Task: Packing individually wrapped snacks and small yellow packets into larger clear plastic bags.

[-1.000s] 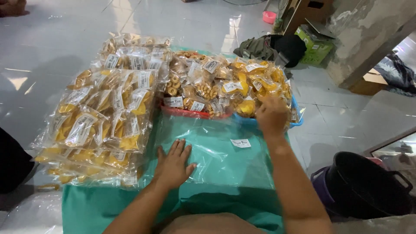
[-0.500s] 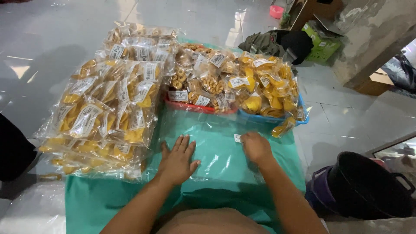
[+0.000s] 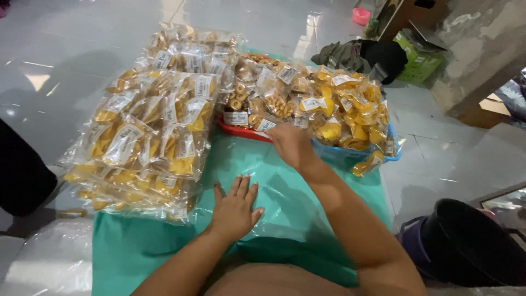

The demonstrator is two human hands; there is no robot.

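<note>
Reaching forward, the right hand [image 3: 293, 145] lay at the near edge of the red tray [image 3: 241, 131], its grip closed on a small white label [image 3: 265, 125] (only a corner of it showed beyond the fingers). The label thus sat at the grip itself, just before the packets of ring-shaped snacks [image 3: 257, 101], which lay directly ahead of it. The left hand [image 3: 236, 208] rested flat, fingers spread and holding nothing, on the clear plastic sheet [image 3: 274, 186] over the green cloth [image 3: 126, 249], nearer the body and well short of the tray.
</note>
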